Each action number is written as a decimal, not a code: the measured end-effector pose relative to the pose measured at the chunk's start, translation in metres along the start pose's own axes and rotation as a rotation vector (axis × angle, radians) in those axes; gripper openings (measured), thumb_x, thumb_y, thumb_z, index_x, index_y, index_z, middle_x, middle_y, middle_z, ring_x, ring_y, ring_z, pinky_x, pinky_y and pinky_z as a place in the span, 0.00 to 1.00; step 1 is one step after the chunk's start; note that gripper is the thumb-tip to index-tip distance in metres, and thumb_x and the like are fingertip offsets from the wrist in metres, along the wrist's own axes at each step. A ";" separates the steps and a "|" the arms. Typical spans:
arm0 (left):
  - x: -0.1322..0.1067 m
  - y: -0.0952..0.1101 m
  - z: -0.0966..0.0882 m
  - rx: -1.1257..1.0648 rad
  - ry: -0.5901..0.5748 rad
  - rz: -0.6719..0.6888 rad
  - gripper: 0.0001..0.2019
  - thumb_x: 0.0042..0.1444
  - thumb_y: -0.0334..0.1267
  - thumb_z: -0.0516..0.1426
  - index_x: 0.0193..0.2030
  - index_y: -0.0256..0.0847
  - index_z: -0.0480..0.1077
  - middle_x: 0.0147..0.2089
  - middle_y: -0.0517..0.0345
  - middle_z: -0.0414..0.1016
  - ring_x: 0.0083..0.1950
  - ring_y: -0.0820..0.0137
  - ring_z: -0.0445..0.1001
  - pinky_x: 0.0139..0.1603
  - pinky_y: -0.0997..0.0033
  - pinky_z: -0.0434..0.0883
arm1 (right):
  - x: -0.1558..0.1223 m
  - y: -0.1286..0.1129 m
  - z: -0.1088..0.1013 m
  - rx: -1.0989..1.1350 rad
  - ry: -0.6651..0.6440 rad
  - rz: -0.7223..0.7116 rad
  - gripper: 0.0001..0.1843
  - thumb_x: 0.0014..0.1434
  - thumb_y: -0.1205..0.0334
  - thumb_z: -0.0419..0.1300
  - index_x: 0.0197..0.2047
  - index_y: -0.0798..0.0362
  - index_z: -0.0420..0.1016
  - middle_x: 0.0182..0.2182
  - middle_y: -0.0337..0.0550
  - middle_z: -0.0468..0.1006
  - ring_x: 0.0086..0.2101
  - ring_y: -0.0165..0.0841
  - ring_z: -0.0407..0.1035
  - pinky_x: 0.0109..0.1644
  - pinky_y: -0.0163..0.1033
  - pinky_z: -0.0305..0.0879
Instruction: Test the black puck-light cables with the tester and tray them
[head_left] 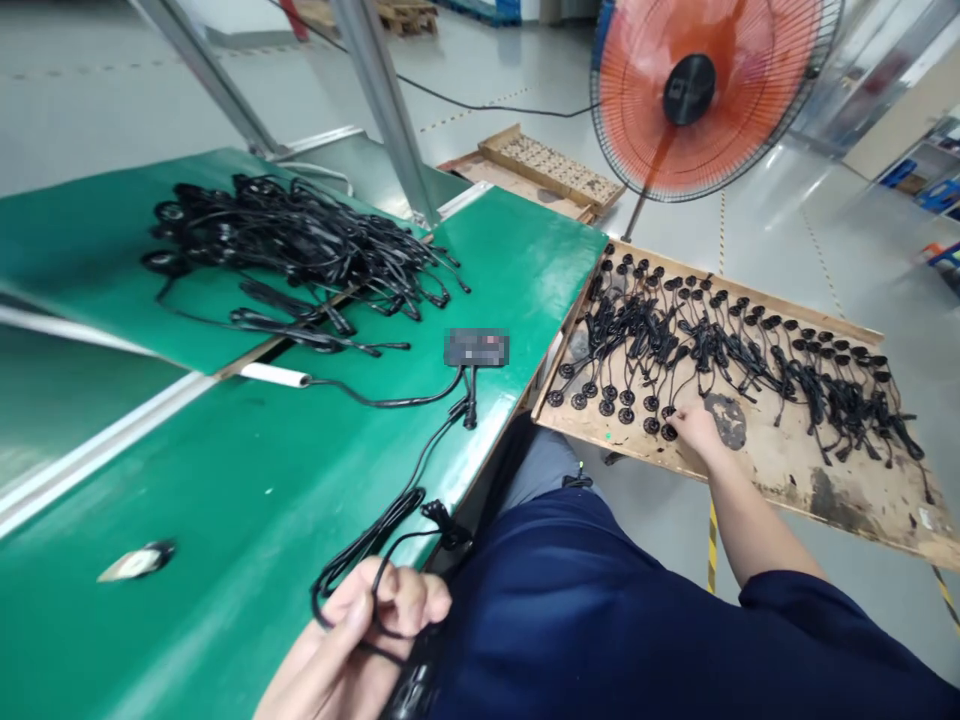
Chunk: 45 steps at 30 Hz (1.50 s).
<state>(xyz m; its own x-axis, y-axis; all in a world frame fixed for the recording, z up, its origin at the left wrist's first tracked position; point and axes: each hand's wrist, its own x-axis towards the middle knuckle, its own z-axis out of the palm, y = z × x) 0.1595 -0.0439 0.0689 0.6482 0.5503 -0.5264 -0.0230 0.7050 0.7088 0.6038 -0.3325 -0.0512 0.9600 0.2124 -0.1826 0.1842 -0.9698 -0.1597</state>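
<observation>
My left hand (360,625), low in the view by the green table's edge, is closed around a looped black cable (397,510). Part of that cable lies along the table edge, near a small dark box (476,348) whose face is blurred out. Over on the wooden tray (765,425), my right hand (697,430) pinches at one of the small black round discs (669,431). The fingertips partly cover it. Several similar discs with short black leads lie in rows on this tray.
A big pile of black cables (300,240) lies on the green table (187,450). Nearby are a white tube (276,375) and a small pale object with a dark end (137,562). An orange fan (690,90) stands behind the tray; a metal post (386,110) rises beside the table.
</observation>
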 end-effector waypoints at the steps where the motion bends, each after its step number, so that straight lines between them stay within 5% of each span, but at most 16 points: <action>1: -0.001 0.001 0.003 -0.012 -0.011 0.006 0.17 0.57 0.50 0.67 0.31 0.40 0.69 0.30 0.56 0.68 0.37 0.62 0.72 0.39 0.64 0.76 | -0.003 -0.004 -0.003 -0.003 0.006 -0.006 0.10 0.56 0.61 0.66 0.24 0.53 0.79 0.27 0.46 0.80 0.33 0.37 0.75 0.38 0.35 0.66; 5: 0.001 0.001 0.015 -0.099 -0.071 0.053 0.17 0.54 0.48 0.70 0.32 0.38 0.72 0.36 0.51 0.77 0.50 0.54 0.79 0.54 0.57 0.77 | -0.017 -0.040 -0.027 0.033 0.069 -0.055 0.11 0.61 0.57 0.62 0.34 0.54 0.82 0.32 0.51 0.82 0.36 0.41 0.76 0.41 0.40 0.69; 8: 0.006 -0.002 0.026 -0.159 -0.081 0.121 0.14 0.56 0.45 0.69 0.35 0.38 0.73 0.49 0.45 0.81 0.62 0.52 0.75 0.66 0.53 0.71 | -0.058 -0.097 -0.044 0.349 0.067 -0.335 0.14 0.64 0.51 0.63 0.43 0.51 0.82 0.37 0.47 0.83 0.38 0.40 0.76 0.43 0.41 0.72; 13: 0.012 -0.008 0.048 -0.213 -0.054 0.215 0.12 0.61 0.43 0.67 0.36 0.38 0.72 0.58 0.43 0.79 0.67 0.56 0.71 0.74 0.52 0.63 | -0.173 -0.203 -0.052 0.855 -0.436 -1.235 0.10 0.67 0.55 0.65 0.48 0.50 0.81 0.45 0.46 0.81 0.35 0.33 0.73 0.38 0.38 0.73; 15: 0.011 -0.009 0.052 -0.221 -0.036 0.239 0.12 0.62 0.43 0.66 0.37 0.39 0.72 0.59 0.44 0.78 0.66 0.57 0.72 0.74 0.52 0.62 | -0.200 -0.230 -0.045 0.886 -0.560 -1.373 0.09 0.69 0.58 0.63 0.49 0.52 0.80 0.43 0.47 0.80 0.38 0.34 0.73 0.43 0.40 0.73; 19: 0.005 -0.008 0.052 -0.250 -0.018 0.238 0.13 0.60 0.43 0.67 0.36 0.39 0.70 0.59 0.44 0.79 0.65 0.58 0.74 0.74 0.52 0.63 | -0.216 -0.247 -0.025 0.837 -0.715 -1.404 0.08 0.69 0.60 0.61 0.42 0.54 0.79 0.40 0.47 0.78 0.43 0.37 0.72 0.51 0.45 0.71; 24: 0.000 -0.002 0.042 -0.202 -0.032 0.186 0.14 0.59 0.46 0.68 0.40 0.37 0.74 0.57 0.41 0.79 0.64 0.54 0.74 0.70 0.52 0.68 | -0.197 -0.234 -0.040 0.931 -0.967 -1.304 0.11 0.68 0.56 0.64 0.37 0.55 0.80 0.38 0.45 0.79 0.38 0.32 0.73 0.43 0.38 0.71; 28: -0.003 0.000 0.031 -0.054 0.003 0.107 0.21 0.56 0.52 0.68 0.44 0.33 0.77 0.49 0.37 0.82 0.50 0.55 0.81 0.53 0.59 0.78 | -0.151 -0.202 -0.090 0.966 -0.894 -1.176 0.12 0.67 0.56 0.65 0.35 0.55 0.81 0.36 0.45 0.80 0.36 0.31 0.74 0.41 0.36 0.71; 32: 0.000 -0.004 0.025 0.056 0.059 0.054 0.27 0.54 0.56 0.69 0.47 0.34 0.75 0.39 0.42 0.82 0.36 0.61 0.79 0.36 0.66 0.75 | -0.091 -0.152 -0.155 0.915 -0.494 -0.951 0.12 0.62 0.54 0.70 0.31 0.53 0.81 0.34 0.44 0.81 0.36 0.34 0.75 0.43 0.39 0.72; 38: 0.004 -0.008 0.036 0.133 0.027 -0.008 0.24 0.52 0.55 0.69 0.45 0.40 0.71 0.35 0.51 0.80 0.30 0.64 0.75 0.29 0.68 0.72 | -0.036 -0.078 -0.231 0.745 0.563 -0.635 0.09 0.60 0.55 0.69 0.35 0.52 0.83 0.34 0.44 0.81 0.36 0.33 0.74 0.44 0.41 0.72; 39: 0.004 -0.008 0.037 0.143 0.021 -0.014 0.23 0.53 0.55 0.69 0.44 0.41 0.71 0.34 0.52 0.80 0.29 0.65 0.74 0.28 0.69 0.71 | -0.029 -0.066 -0.233 0.677 0.676 -0.598 0.09 0.61 0.56 0.67 0.35 0.52 0.82 0.35 0.45 0.81 0.37 0.34 0.74 0.46 0.41 0.71; 41: 0.006 -0.006 0.037 0.149 0.015 -0.018 0.22 0.53 0.55 0.69 0.43 0.40 0.71 0.32 0.54 0.78 0.28 0.66 0.73 0.28 0.69 0.71 | -0.015 -0.042 -0.223 0.484 0.701 -0.449 0.09 0.63 0.57 0.63 0.38 0.52 0.82 0.39 0.46 0.81 0.41 0.34 0.74 0.50 0.41 0.70; 45: 0.010 -0.002 0.032 0.121 0.014 -0.008 0.22 0.53 0.55 0.69 0.42 0.40 0.72 0.32 0.54 0.77 0.28 0.67 0.71 0.29 0.69 0.71 | 0.008 -0.003 -0.150 0.184 0.343 -0.120 0.08 0.61 0.64 0.60 0.35 0.55 0.82 0.38 0.45 0.82 0.42 0.37 0.75 0.52 0.41 0.69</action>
<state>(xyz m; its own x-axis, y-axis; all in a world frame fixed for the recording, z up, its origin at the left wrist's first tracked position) 0.1906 -0.0537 0.0773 0.6369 0.5520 -0.5382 0.0747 0.6506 0.7557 0.6423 -0.3458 0.0939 0.9544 0.2404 0.1773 0.2883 -0.8964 -0.3367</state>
